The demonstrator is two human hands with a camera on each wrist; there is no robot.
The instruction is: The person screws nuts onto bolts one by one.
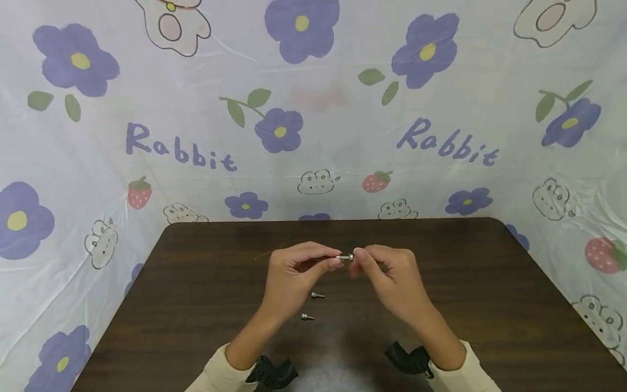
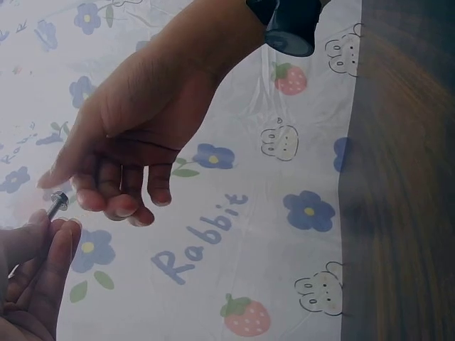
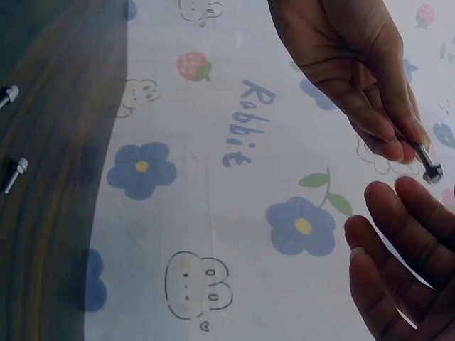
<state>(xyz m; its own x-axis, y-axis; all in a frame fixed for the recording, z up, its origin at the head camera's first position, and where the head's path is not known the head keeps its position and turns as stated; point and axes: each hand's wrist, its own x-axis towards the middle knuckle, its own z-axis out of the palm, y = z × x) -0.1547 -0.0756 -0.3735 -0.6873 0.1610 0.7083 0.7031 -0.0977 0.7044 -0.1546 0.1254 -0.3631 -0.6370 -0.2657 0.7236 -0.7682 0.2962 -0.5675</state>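
A small silver bolt (image 1: 345, 257) lies level above the table, its thin shank pinched between the thumb and fingers of my left hand (image 1: 292, 275). The bolt's wider head faces right, toward my right hand (image 1: 395, 280). In the right wrist view the whole bolt head (image 3: 431, 172) shows, and the right hand's fingers (image 3: 387, 206) spread loosely just below it. From the left wrist, the bolt (image 2: 58, 202) sticks up out of the left fingertips, close to the right hand's thumb side; whether they touch, I cannot tell.
Two more short silver bolts lie on the dark wooden table (image 1: 206, 305): one bolt (image 1: 318, 295) farther back, another bolt (image 1: 307, 317) nearer. Black wrist mounts (image 1: 274, 373) sit at both cuffs. A patterned white cloth (image 1: 343, 141) hangs behind and beside the table.
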